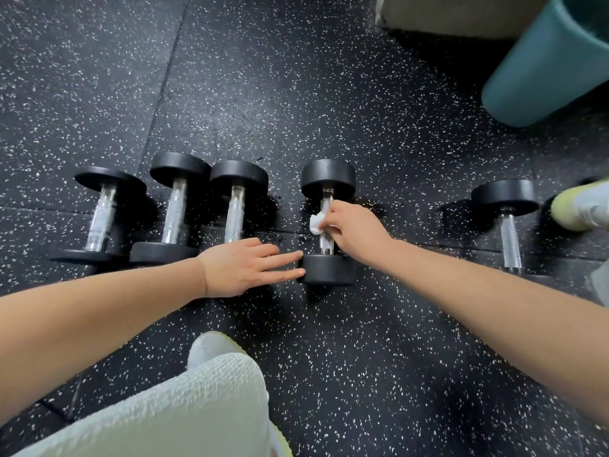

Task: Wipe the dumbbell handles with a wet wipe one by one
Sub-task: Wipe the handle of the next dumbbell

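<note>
On the speckled floor, the fourth dumbbell from the left has the left hand touching its near weight with straight fingers, while the right hand pinches a wet wipe against its handle.

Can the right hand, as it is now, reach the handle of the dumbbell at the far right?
Probably yes. That handle lies bare, and the floor between it and the right hand looks free. The shoe is beside the far weight, not over the handle. The hand holds the wipe.
</note>
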